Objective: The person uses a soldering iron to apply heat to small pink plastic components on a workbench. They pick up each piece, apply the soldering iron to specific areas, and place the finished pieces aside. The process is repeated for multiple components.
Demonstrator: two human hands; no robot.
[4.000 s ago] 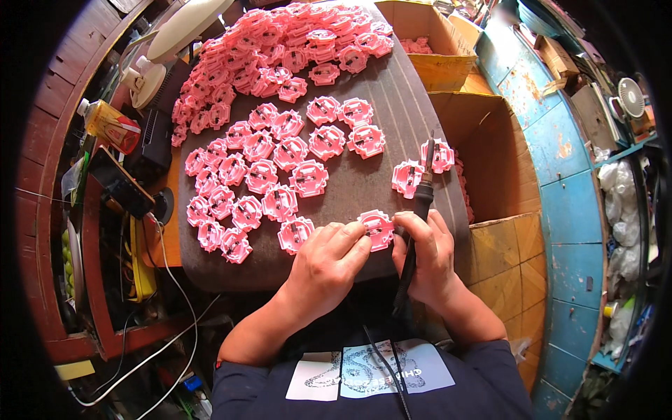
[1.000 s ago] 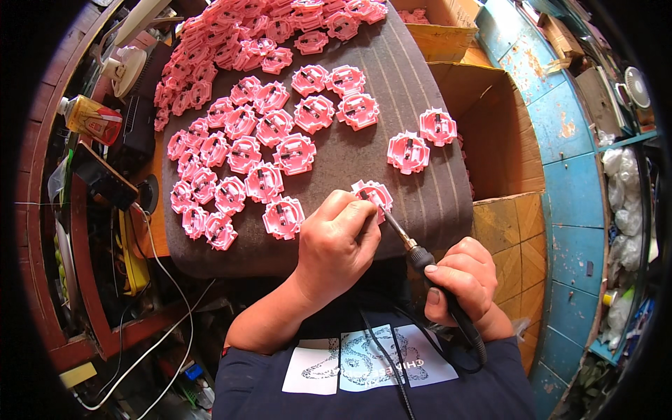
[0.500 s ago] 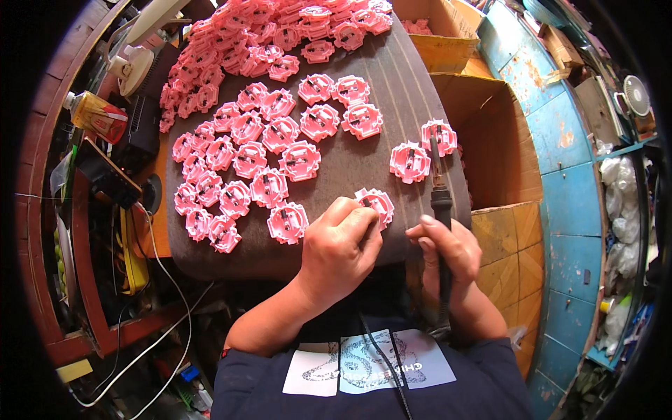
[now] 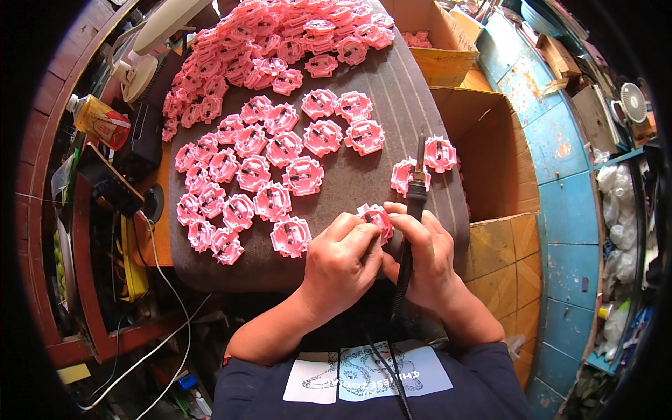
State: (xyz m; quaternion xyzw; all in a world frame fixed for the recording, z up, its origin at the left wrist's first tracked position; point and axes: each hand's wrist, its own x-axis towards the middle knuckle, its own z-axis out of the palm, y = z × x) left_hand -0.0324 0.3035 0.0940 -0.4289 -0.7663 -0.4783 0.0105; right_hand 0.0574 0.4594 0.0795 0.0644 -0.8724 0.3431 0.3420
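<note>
A pink plastic part point(image 4: 376, 221) with a dark piece in it lies near the table's front edge, between my two hands. My left hand point(image 4: 343, 257) is closed in a pinch against its near left side; what the fingertips hold is hidden. In my right hand point(image 4: 427, 253) is a black soldering iron point(image 4: 414, 203), its tip pointing up and away over the table. That hand's fingertips reach the right side of the same part. Just past the iron sit two more pink parts, one partly behind its shaft point(image 4: 402, 176) and one to its right point(image 4: 439, 154).
Rows of similar pink parts point(image 4: 283, 149) cover the left and middle of the dark table point(image 4: 357, 178). A big heap of them point(image 4: 266, 35) fills the far end. Open cardboard boxes point(image 4: 490, 140) stand along the right. A bottle point(image 4: 103, 120) and a phone-like device point(image 4: 108, 178) are at left.
My right hand has moved left and up to the pink part, carrying the soldering iron, which now tilts differently. My left hand stays beside the part. The whole view has shifted slightly.
</note>
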